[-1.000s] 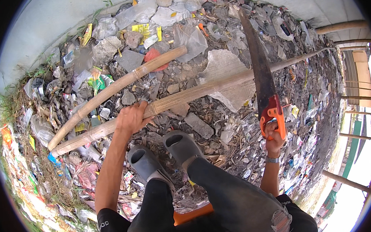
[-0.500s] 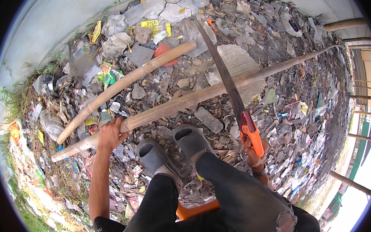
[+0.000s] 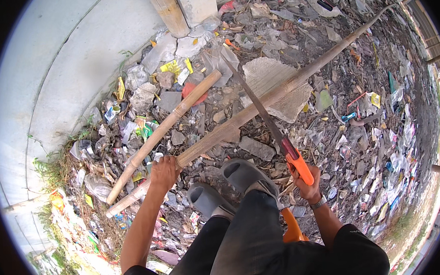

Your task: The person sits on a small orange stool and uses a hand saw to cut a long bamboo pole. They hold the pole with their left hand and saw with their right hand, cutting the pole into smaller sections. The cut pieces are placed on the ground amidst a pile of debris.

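Note:
A long bamboo pole (image 3: 220,132) runs from lower left to far upper right over the littered ground. My left hand (image 3: 163,173) is closed round it near its lower left end, just beside a ring in the cane. In my right hand (image 3: 306,183) is the orange grip of a handsaw (image 3: 271,125). Its dark blade slants away to the upper left and crosses the pole; whether it touches is hard to tell. A shorter bamboo piece (image 3: 165,133) lies beyond the pole on the left. Under the pole sits a flat, ridged slab (image 3: 274,80).
My feet in grey slides (image 3: 244,176) are just on the near side of the pole. An orange seat (image 3: 293,226) shows beneath me. A pale wall (image 3: 71,60) and an upright bamboo post (image 3: 168,13) stand beyond. Stones, plastic scraps and wrappers cover the ground.
The whole view has swung, showing more wall at left. The saw has drawn back toward me, with less blade beyond the pole. Both hands keep their holds.

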The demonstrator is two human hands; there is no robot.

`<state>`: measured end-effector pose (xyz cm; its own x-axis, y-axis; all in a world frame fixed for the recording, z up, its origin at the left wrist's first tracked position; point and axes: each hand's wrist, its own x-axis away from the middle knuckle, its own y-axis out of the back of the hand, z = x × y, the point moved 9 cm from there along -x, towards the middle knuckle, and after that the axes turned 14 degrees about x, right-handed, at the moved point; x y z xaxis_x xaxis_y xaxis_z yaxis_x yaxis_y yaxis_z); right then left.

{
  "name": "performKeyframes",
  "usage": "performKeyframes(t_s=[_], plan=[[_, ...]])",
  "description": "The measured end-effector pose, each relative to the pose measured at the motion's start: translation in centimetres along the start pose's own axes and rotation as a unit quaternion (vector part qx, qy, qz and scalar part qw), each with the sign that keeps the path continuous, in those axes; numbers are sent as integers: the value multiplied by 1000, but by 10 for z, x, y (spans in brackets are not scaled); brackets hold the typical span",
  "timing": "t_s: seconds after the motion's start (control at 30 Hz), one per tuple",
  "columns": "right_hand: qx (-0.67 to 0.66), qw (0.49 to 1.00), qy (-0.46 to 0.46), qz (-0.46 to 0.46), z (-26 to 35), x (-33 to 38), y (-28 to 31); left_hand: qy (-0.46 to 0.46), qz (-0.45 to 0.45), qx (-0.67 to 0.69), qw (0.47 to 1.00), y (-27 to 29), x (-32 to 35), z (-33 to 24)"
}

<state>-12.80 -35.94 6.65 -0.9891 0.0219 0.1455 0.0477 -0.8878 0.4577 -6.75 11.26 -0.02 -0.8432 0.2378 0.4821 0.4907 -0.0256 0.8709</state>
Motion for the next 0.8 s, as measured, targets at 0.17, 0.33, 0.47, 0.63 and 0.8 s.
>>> performKeyframes(t_s=[0.17, 0.33, 0.47, 0.63, 0.8], plan=[[30, 999, -7, 7, -12, 6, 16, -166, -36, 54, 984, 108, -3, -116], [50, 998, -28, 21, -19, -3, 1, -132, -132, 193, 963, 116, -90, -148], [-54, 997, -30, 36, -5, -8, -12, 11, -74, 345, 936, 58, -153, -138], [11, 999, -29, 41, -14, -5, 8, 66, -128, 350, 926, 22, -164, -144], [27, 998, -36, 53, -19, -2, 5, 64, -251, 219, 941, 12, -155, -158]])
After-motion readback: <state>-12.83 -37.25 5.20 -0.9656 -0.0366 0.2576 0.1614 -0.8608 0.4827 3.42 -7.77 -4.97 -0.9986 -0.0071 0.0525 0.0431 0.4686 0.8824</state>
